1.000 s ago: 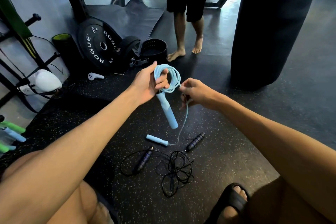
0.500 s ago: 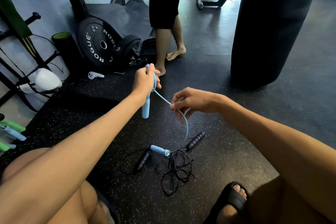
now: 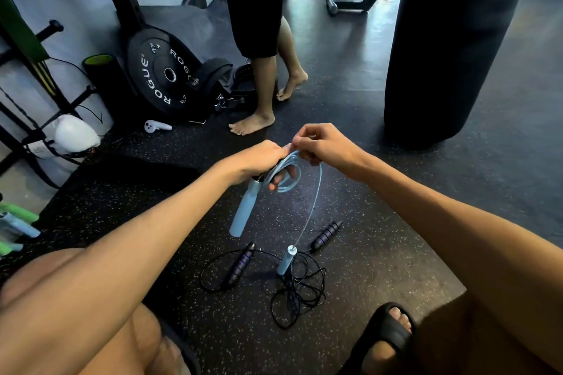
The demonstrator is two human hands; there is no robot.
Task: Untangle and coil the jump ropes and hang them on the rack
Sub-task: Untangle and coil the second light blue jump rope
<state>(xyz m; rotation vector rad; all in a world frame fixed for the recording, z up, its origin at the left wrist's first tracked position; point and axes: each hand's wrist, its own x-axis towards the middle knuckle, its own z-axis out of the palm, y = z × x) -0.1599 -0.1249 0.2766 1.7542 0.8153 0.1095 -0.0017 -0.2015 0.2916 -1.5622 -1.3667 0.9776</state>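
L hand (image 3: 262,158) grips coils of the blue jump rope (image 3: 285,175), w/ one blue handle (image 3: 243,210) hanging below the fist. R hand (image 3: 323,146) pinches the cord just beside L fingers. Cord drops to 2nd blue handle (image 3: 286,262), tilted over the tangled black jump rope (image 3: 300,292) on the rubber floor (image 3: 380,268). Punching bag (image 3: 457,39) behind on R, weight plate (image 3: 161,76) on L.

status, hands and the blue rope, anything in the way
Left hand grips blue rope coils and one handle. Right hand pinches the cord at the coil's top. Free handle down among tangled black rope, may snag.
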